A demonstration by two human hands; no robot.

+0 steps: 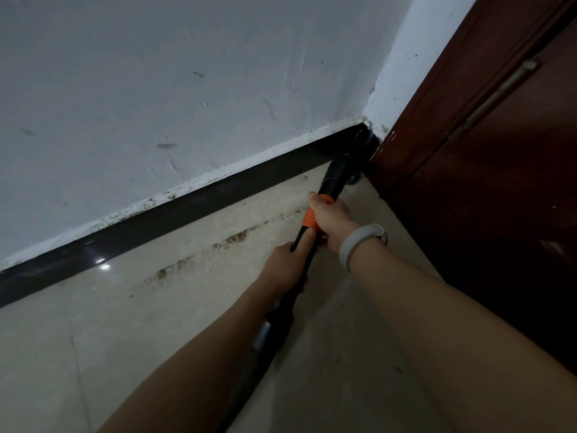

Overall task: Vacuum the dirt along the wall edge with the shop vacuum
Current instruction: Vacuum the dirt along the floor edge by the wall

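Observation:
A black vacuum wand [335, 178] with an orange collar [309, 217] points into the corner where the wall meets the door. Its nozzle [362, 145] sits against the black baseboard [175, 210] at the corner. My right hand [331, 218] is wrapped around the wand at the orange collar. My left hand [288, 264] grips the wand lower down, thumb lying along it. A ribbed hose [246, 379] trails back toward me. A line of brown dirt [231, 242] runs on the floor tiles parallel to the baseboard, left of the wand.
A dark red-brown wooden door [487, 170] with a metal handle [499, 89] stands on the right. The grey-white wall [187, 89] is scuffed. Beige floor tiles [131, 332] spread to the left and toward me. A white band is on my right wrist [359, 242].

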